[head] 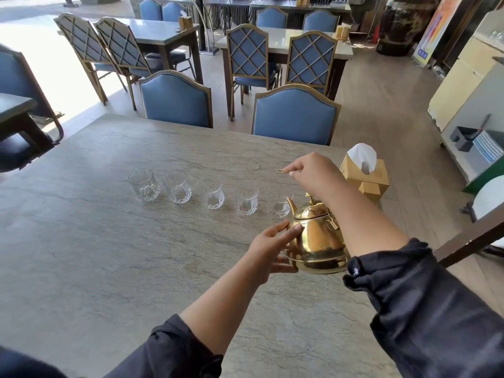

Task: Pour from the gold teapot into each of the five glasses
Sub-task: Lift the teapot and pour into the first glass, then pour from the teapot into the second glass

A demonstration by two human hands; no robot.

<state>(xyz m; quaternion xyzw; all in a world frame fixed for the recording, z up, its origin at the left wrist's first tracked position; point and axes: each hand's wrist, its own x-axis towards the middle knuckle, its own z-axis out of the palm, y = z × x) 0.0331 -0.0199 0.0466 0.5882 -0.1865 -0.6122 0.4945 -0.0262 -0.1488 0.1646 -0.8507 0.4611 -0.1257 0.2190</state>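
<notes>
While the gold teapot (316,238) sits at the right part of the stone-patterned bench (109,255), both hands are on it. The left hand (268,251) is spread against the pot's left flank, fingers (293,231) laid on the metal and the thumb low near the base, so its grip is open and only pressing, not wrapped around anything. The right hand (313,174) is raised above the lid (312,210), its grip pinched shut on the thin gold handle (281,171), whose tip pokes out to the left of the knuckles. The pot's spout (291,204) points up and away toward the row of five cut-glass tumblers: first glass (144,184), second glass (177,187), third glass (212,193), fourth glass (246,200) and fifth glass (281,204). The fifth glass stands just behind the spout. Whether any holds liquid cannot be told. A wooden tissue box (365,175) stands near the bench's right edge, behind the right hand. Two blue chairs (294,115) face the far side.
</notes>
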